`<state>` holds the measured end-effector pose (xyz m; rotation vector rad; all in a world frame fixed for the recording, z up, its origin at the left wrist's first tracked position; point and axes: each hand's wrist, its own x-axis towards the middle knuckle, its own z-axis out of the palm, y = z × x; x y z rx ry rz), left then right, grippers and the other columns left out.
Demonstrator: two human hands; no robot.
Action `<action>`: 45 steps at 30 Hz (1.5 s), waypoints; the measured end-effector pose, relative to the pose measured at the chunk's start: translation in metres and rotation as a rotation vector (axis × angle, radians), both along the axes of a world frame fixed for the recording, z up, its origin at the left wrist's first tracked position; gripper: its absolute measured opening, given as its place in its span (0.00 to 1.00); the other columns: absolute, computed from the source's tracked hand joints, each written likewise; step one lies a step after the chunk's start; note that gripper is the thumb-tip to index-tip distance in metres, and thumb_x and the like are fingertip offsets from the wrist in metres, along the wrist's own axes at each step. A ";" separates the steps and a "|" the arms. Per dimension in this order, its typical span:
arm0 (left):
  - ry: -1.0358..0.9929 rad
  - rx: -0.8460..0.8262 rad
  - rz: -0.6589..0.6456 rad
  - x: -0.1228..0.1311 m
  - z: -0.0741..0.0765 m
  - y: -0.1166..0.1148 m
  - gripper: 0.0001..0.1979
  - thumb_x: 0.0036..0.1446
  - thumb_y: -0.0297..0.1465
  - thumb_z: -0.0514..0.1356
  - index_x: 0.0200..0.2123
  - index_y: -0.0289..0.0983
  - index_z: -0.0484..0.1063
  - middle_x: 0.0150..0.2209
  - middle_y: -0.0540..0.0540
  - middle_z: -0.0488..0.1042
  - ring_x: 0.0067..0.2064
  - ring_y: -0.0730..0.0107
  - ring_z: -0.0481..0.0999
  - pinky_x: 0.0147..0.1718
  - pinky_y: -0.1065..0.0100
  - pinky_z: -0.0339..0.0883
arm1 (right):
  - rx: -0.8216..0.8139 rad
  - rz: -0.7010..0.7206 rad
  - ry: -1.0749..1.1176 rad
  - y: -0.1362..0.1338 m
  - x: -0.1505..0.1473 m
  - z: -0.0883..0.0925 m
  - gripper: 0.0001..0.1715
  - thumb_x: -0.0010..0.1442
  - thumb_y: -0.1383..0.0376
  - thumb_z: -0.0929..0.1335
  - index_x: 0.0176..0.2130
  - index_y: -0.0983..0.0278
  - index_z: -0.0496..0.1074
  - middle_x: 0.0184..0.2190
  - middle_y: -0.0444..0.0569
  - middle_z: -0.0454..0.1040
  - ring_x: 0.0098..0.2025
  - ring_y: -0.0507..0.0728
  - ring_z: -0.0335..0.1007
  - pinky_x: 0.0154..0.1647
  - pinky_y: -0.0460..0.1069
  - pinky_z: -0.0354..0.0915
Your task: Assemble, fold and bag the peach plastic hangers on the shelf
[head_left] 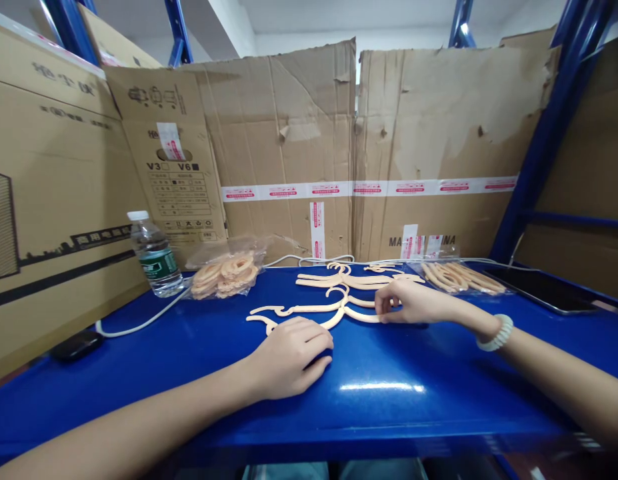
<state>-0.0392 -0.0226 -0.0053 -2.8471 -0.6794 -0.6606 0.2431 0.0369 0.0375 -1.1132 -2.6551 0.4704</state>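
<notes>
Right hand (413,301): pinching the nearest hanger (361,317) by its right arm. Left hand (291,350): loosely curling over its left arm; whether gripping, cannot tell. Underneath: blue table (379,413). Light, even pressure is probably suiting.

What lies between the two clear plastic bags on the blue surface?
In the head view, peach hangers lie between them, the right hand touching one; a white cable runs behind.
</notes>
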 end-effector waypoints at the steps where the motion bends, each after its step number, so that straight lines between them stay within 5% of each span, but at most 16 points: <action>1: 0.008 -0.005 0.026 0.000 0.000 0.001 0.07 0.60 0.29 0.54 0.40 0.36 0.69 0.40 0.44 0.77 0.42 0.62 0.75 0.44 0.60 0.67 | 0.009 -0.003 -0.020 0.000 -0.001 -0.001 0.05 0.52 0.65 0.68 0.30 0.65 0.74 0.27 0.47 0.76 0.29 0.54 0.70 0.30 0.47 0.64; 13: 0.009 -0.063 0.238 -0.008 0.003 0.015 0.10 0.62 0.30 0.52 0.45 0.38 0.68 0.46 0.43 0.73 0.49 0.59 0.71 0.49 0.57 0.65 | 0.223 -0.125 -0.172 0.007 0.003 -0.005 0.10 0.50 0.66 0.68 0.36 0.66 0.73 0.25 0.45 0.73 0.25 0.52 0.65 0.25 0.46 0.56; 21: 0.082 -0.151 0.394 -0.023 0.005 0.038 0.13 0.63 0.29 0.50 0.50 0.37 0.66 0.49 0.41 0.71 0.51 0.57 0.69 0.49 0.55 0.64 | 0.202 -0.142 -0.265 0.011 0.011 -0.002 0.13 0.53 0.59 0.69 0.38 0.64 0.75 0.24 0.45 0.72 0.26 0.54 0.65 0.27 0.47 0.54; 45: -0.023 -0.119 0.319 -0.025 -0.002 0.047 0.10 0.64 0.26 0.49 0.43 0.36 0.69 0.43 0.43 0.73 0.46 0.60 0.70 0.46 0.58 0.65 | 0.144 -0.154 -0.238 0.015 0.016 0.000 0.13 0.52 0.62 0.67 0.38 0.64 0.74 0.26 0.46 0.73 0.26 0.54 0.66 0.27 0.47 0.57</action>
